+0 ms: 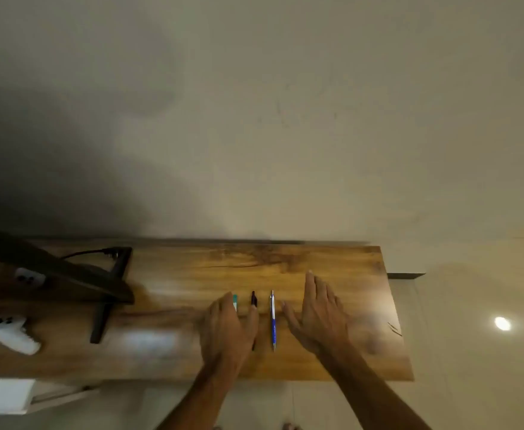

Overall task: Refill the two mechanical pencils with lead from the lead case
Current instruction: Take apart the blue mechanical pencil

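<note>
monitor stand (pixel 99 293) blocks left; desk (pixel 332 262) right bare.

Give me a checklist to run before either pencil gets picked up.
1. Both pencils present: black pencil and blue pencil lie side by side on the table: ok.
2. Lead case within reach, partly under the left hand: ok.
3. Left hand gripping anything: cannot tell, blurred.
4. Right hand free, fingers straight, beside the blue pencil: ok.
5. Lead case open: cannot tell, partly hidden.
</note>
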